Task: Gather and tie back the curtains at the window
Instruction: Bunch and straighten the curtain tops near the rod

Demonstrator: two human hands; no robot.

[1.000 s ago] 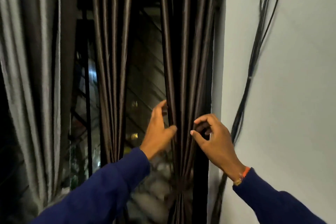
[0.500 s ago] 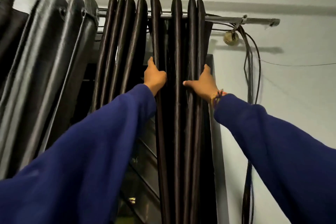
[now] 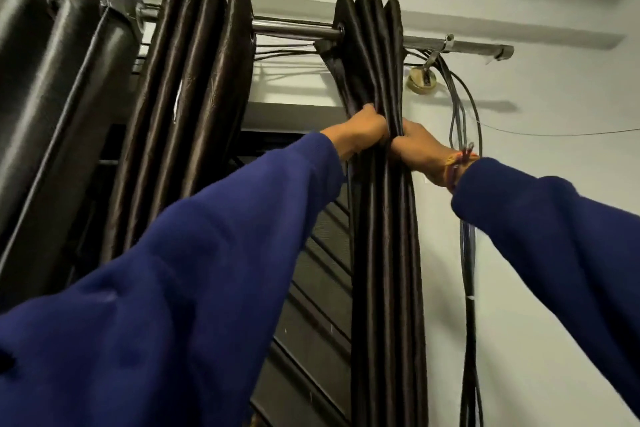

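Now both hands clamp one curtain bundle high up, just under the rod.

Left hand [image 3: 360,130] and right hand [image 3: 420,146] squeeze the dark bundle [image 3: 384,236] from either side at frame centre, fingers curled into the folds. Half a second ago the hands stood apart on looser pleats; since then the pleats have slid right along the rod [image 3: 294,28], opening a bare gap beside the second curtain [image 3: 194,87] at upper left. Gathering on this side looks nearly done; tying is still ahead. Cables [image 3: 467,253] hang near the bundle's right.
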